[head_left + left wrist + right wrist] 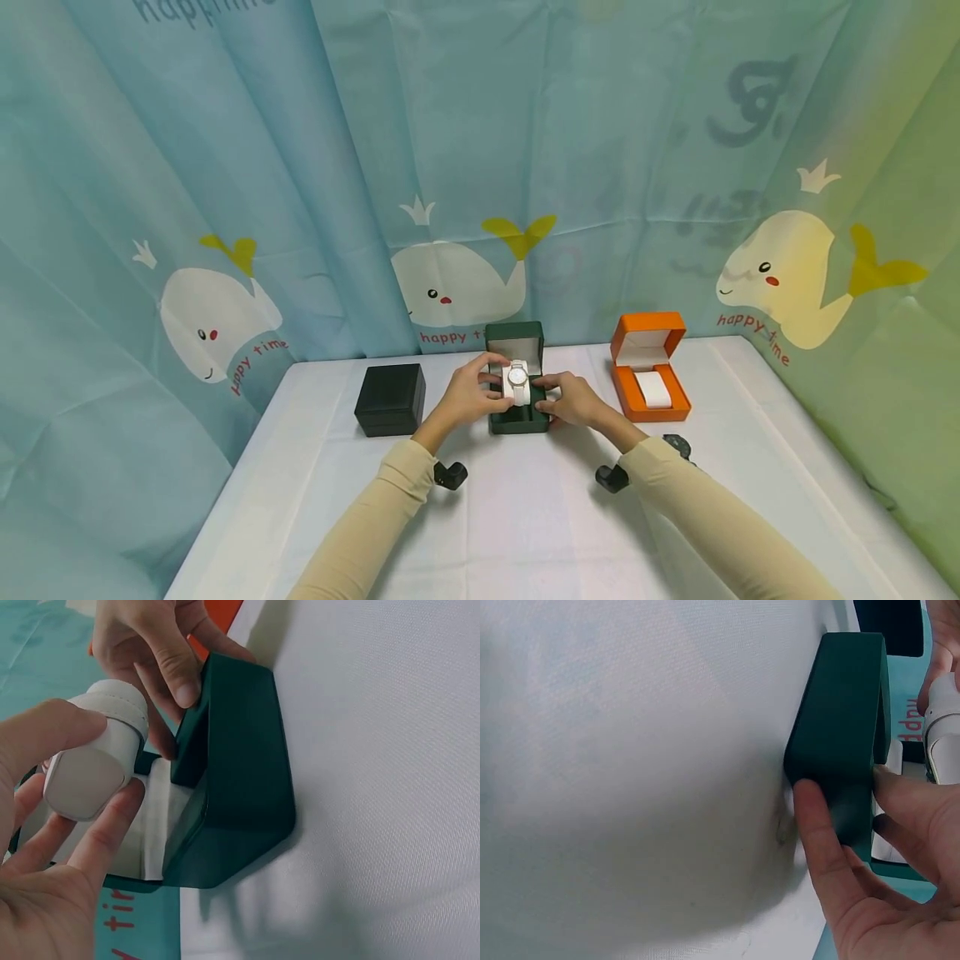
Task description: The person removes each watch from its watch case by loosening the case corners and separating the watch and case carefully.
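My left hand (467,396) holds a white cushion (86,780) between thumb and fingers. A white-strapped wristwatch (517,377) with a round pale dial is wrapped round that cushion. Both are above an open green watch box (517,427), whose lid (514,330) stands upright at the back and is pale inside. On the box's right side, my right hand (576,400) grips the wall, with a finger (821,825) along the outside and the thumb at the rim. In the left wrist view the cushion appears tilted and apart from the box's front wall (251,750).
A closed black box (390,400) stands to the left. To the right is an open orange watch box (652,412) with a white cushion (654,389). A dark watch (677,446) lies partly behind the right sleeve. A whale-print curtain (465,167) borders the white table (525,533).
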Motion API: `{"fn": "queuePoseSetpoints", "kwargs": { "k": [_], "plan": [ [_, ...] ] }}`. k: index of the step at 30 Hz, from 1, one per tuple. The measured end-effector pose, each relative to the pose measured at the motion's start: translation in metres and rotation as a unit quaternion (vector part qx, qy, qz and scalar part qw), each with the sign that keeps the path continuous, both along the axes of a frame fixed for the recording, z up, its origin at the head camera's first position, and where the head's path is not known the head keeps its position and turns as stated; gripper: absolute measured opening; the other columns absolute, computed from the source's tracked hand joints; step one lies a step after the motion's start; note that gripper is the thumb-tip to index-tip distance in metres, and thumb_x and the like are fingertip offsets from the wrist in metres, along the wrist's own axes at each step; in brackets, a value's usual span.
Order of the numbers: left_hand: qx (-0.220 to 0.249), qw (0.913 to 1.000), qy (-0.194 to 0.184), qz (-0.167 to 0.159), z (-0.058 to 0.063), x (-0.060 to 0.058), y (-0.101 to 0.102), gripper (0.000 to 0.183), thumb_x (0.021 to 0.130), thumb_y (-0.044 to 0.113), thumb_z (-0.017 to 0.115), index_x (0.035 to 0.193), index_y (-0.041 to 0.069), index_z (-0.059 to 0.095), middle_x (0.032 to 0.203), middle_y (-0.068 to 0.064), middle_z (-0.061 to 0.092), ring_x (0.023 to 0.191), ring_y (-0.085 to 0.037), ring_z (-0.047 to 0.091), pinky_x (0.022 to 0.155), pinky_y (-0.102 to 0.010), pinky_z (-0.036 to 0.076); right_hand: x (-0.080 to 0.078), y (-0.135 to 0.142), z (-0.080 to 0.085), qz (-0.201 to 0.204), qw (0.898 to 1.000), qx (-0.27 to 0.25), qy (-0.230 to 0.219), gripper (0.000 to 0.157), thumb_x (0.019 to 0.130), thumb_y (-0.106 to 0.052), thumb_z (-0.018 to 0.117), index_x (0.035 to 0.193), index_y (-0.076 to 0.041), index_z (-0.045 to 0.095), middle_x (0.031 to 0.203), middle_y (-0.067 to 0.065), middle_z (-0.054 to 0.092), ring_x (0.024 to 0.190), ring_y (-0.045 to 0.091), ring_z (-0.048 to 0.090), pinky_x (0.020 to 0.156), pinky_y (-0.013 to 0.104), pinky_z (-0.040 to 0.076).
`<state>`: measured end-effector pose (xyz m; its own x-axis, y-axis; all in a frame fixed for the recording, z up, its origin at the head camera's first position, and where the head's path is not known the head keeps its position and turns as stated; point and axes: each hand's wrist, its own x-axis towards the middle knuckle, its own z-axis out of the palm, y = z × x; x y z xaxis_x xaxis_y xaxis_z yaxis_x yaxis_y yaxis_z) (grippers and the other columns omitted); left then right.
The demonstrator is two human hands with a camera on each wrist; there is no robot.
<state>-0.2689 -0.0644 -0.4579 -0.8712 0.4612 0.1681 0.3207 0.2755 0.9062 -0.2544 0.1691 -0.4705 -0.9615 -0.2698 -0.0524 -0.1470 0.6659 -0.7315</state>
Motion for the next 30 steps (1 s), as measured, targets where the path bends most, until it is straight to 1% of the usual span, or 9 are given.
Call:
{"fn": "queuePoseSetpoints", "kwargs": {
  "k": [2, 3, 6, 10, 14, 18, 21, 26, 30],
  "plan": [
    [0.0, 1.0, -0.009, -0.004, 0.0, 0.0, 0.0, 0.056, 0.082, 0.0, 0.083, 0.132, 0.013, 0.06, 0.135, -0.023, 0.055, 0.103, -0.037, 0.072, 0.078, -0.032, 0.061, 0.001, 0.0, 0.001, 0.002, 1.0, 0.001, -0.003, 0.047, 0.092, -0.008, 0.077, 0.137, -0.001, 0.065, 0.13, 0.025, 0.064, 0.066, 0.017, 0.07, 0.089, 0.043, 0.058],
    [0.0, 0.9999, -0.013, -0.004, 0.0, 0.001, 0.0, 0.057, 0.082, 0.0, 0.083, 0.132, 0.013, 0.06, 0.135, -0.024, 0.054, 0.101, -0.036, 0.072, 0.078, -0.032, 0.061, 0.001, 0.001, 0.001, 0.003, 1.0, -0.001, -0.005, 0.047, 0.092, -0.008, 0.076, 0.137, -0.001, 0.064, 0.131, 0.026, 0.063, 0.064, 0.018, 0.07, 0.087, 0.043, 0.058],
    [-0.002, 0.9998, -0.02, -0.005, -0.001, 0.001, -0.001, 0.057, 0.082, 0.0, 0.083, 0.133, 0.014, 0.06, 0.134, -0.024, 0.055, 0.097, -0.032, 0.074, 0.077, -0.033, 0.061, 0.0, 0.003, 0.003, 0.009, 1.0, -0.003, -0.002, 0.046, 0.093, -0.008, 0.076, 0.137, -0.002, 0.065, 0.131, 0.025, 0.063, 0.061, 0.02, 0.071, 0.088, 0.043, 0.058],
    [0.001, 0.9996, -0.027, -0.007, -0.001, 0.001, 0.0, 0.058, 0.081, -0.001, 0.083, 0.133, 0.013, 0.06, 0.132, -0.025, 0.057, 0.095, -0.03, 0.074, 0.077, -0.033, 0.061, -0.001, 0.007, 0.007, 0.026, 1.0, -0.004, 0.008, 0.043, 0.094, -0.011, 0.075, 0.135, -0.003, 0.066, 0.131, 0.024, 0.064, 0.068, 0.019, 0.072, 0.085, 0.042, 0.058],
    [0.004, 0.9996, -0.026, -0.011, 0.0, 0.001, 0.0, 0.058, 0.081, -0.002, 0.082, 0.133, 0.011, 0.06, 0.132, -0.026, 0.057, 0.097, -0.032, 0.074, 0.078, -0.033, 0.061, -0.001, 0.012, 0.012, 0.043, 0.999, -0.018, 0.007, 0.044, 0.095, -0.013, 0.074, 0.137, -0.004, 0.064, 0.133, 0.025, 0.063, 0.072, 0.023, 0.073, 0.073, 0.035, 0.058],
    [-0.001, 0.9996, -0.024, -0.013, 0.001, 0.002, 0.001, 0.058, 0.082, -0.002, 0.082, 0.133, 0.011, 0.059, 0.134, -0.025, 0.056, 0.098, -0.031, 0.074, 0.078, -0.033, 0.061, 0.0, 0.015, 0.02, 0.054, 0.998, -0.035, -0.003, 0.049, 0.095, -0.013, 0.074, 0.142, -0.006, 0.061, 0.135, 0.026, 0.061, 0.069, 0.03, 0.073, 0.069, 0.032, 0.057],
    [0.001, 0.9996, -0.025, -0.016, 0.001, 0.002, 0.001, 0.058, 0.082, -0.003, 0.081, 0.133, 0.011, 0.059, 0.135, -0.024, 0.055, 0.1, -0.034, 0.073, 0.078, -0.034, 0.061, 0.0, 0.018, 0.024, 0.066, 0.997, -0.044, -0.01, 0.054, 0.096, -0.016, 0.074, 0.146, -0.008, 0.057, 0.136, 0.026, 0.06, 0.069, 0.033, 0.073, 0.071, 0.033, 0.057],
    [0.01, 0.9994, -0.026, -0.02, 0.001, 0.002, 0.001, 0.057, 0.082, -0.002, 0.081, 0.134, 0.01, 0.059, 0.139, -0.024, 0.052, 0.103, -0.04, 0.071, 0.078, -0.035, 0.061, -0.002, 0.022, 0.027, 0.088, 0.994, -0.061, -0.016, 0.058, 0.097, -0.02, 0.073, 0.151, -0.012, 0.052, 0.139, 0.026, 0.057, 0.072, 0.032, 0.073, 0.077, 0.035, 0.057],
    [0.01, 0.9996, -0.022, -0.016, 0.002, 0.003, 0.002, 0.058, 0.083, -0.002, 0.082, 0.134, 0.011, 0.059, 0.141, -0.023, 0.051, 0.105, -0.041, 0.07, 0.078, -0.034, 0.061, -0.002, 0.025, 0.029, 0.103, 0.991, -0.082, -0.02, 0.062, 0.099, -0.019, 0.072, 0.154, -0.01, 0.046, 0.141, 0.03, 0.054, 0.077, 0.035, 0.073, 0.081, 0.041, 0.058]
  ]
}}
